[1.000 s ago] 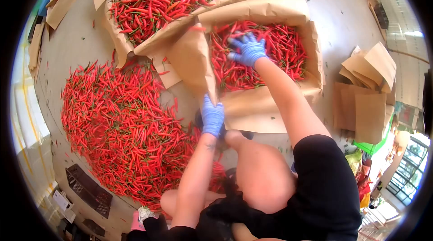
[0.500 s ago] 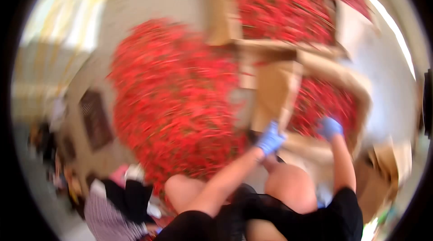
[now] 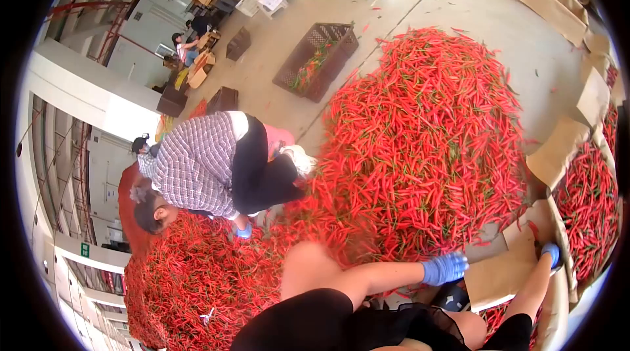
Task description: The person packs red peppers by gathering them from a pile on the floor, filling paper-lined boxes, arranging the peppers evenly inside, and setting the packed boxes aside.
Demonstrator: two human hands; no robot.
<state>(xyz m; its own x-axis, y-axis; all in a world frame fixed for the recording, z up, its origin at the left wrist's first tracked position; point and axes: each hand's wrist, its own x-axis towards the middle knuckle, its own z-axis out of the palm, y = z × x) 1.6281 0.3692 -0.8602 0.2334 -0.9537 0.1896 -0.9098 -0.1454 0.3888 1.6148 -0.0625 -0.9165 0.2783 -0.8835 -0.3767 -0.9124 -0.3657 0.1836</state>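
Note:
My left hand [image 3: 445, 268], in a blue glove, has its fingers stretched out beside the brown flap of a cardboard box [image 3: 497, 280]. It appears to hold nothing. At the far upper edge of that box is my right hand [image 3: 552, 255], also gloved in blue, its fingers small and partly hidden. Red chili peppers [image 3: 493, 319] show inside the box below the flap. A large heap of red chili peppers with green stems [image 3: 420, 147] covers the floor in front of my left arm.
More chili-filled cardboard boxes [image 3: 587, 206] line the right side. A bent-over person in a checked shirt [image 3: 197, 160] works at the heap on the left. Brown plastic crates [image 3: 316, 62] stand on the concrete floor behind. Other people sit farther off among boxes.
The view has swung left, so the heap and boxes appear farther right and the co-worker shows fully. My right hand has moved from over the chilies inside the box to its edge.

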